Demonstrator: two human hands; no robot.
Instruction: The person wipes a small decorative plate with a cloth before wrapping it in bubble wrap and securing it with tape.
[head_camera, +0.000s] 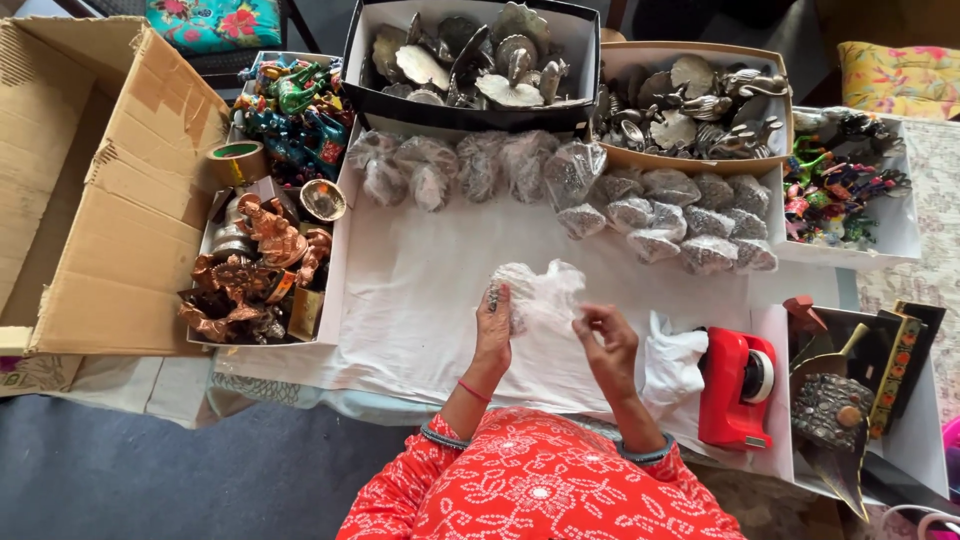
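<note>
Thin crinkled clear plastic bag (535, 295), dull silvery metal pieces in the black box (470, 60), glossy red plastic tape dispenser (735, 385), coppery shiny figurines (265, 250), matt white cloth (420, 300), perhaps cotton

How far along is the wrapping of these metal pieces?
Done: about seventeen wrapped bundles lie in rows on the white cloth. In hand: the left hand holds a piece in clear plastic wrap, while the right hand pinches its edge. Left: the black box and tan box remain full of bare silver pieces.
</note>
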